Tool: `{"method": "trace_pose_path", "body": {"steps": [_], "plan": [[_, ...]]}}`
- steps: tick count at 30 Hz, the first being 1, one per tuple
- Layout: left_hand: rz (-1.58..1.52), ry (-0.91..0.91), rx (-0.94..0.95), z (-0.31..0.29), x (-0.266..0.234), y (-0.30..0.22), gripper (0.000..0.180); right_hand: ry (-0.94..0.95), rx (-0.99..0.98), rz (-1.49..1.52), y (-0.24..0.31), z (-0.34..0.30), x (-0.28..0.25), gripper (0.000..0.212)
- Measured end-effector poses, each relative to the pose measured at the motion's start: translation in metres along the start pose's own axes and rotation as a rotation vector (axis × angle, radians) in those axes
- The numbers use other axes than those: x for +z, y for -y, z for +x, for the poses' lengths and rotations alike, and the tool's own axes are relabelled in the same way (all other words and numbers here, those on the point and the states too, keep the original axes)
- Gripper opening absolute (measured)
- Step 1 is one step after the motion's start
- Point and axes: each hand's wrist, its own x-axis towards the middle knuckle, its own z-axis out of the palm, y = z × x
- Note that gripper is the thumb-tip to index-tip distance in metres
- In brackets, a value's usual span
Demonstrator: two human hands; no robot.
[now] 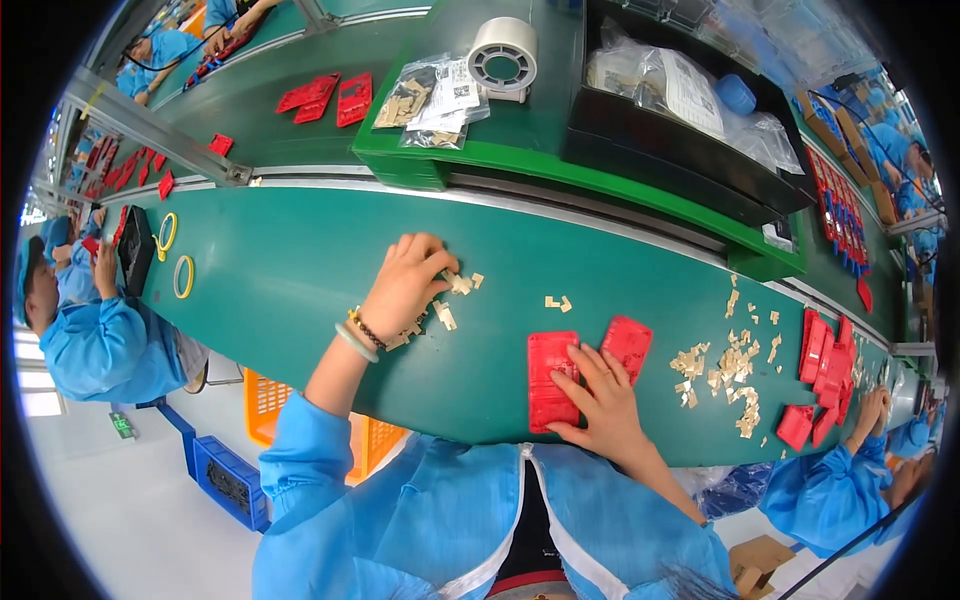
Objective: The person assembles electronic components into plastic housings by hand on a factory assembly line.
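My left hand (408,280), wearing a beaded bracelet and a pale bangle, is over a loose pile of small beige L-shaped pieces (445,314). Its thumb and fingertips pinch together at one small beige piece (459,284); more pieces lie partly hidden beneath the hand and wrist. My right hand (608,410) rests with fingers spread across two red plastic shells on the green table. The left shell (550,360) is rectangular with recessed sections, and the other shell (628,343) lies tilted beside it. Two beige pieces (558,303) sit just beyond the shells.
More beige pieces (735,362) are scattered to the right, near stacked red shells (826,365). A raised green shelf holds a white tape roll (503,55), a bag (425,100) and a black bin (660,135). Yellow tape rings (184,276) lie left. Co-workers sit at both sides.
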Motion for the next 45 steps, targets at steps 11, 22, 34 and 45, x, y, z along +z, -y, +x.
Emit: {"method": "trace_pose_path", "body": {"steps": [11, 22, 34, 45], "plan": [[-0.116, 0.316, -0.054, 0.009, -0.001, 0.0, 0.015, 0.098, -0.156, 0.114, -0.001, 0.007, 0.0, 0.059], [-0.245, 0.143, -0.247, 0.0, -0.022, -0.026, 0.007, -0.39, 0.125, 0.609, -0.01, 0.038, 0.015, 0.017], [-1.227, -0.05, -0.348, -0.007, 0.025, -0.113, 0.003, -0.429, 0.216, 0.947, -0.004, 0.073, -0.037, 0.017], [-1.021, 0.165, -0.225, 0.014, 0.029, -0.144, 0.003, -0.372, 0.177, 0.592, -0.005, 0.046, -0.075, 0.015]]}}
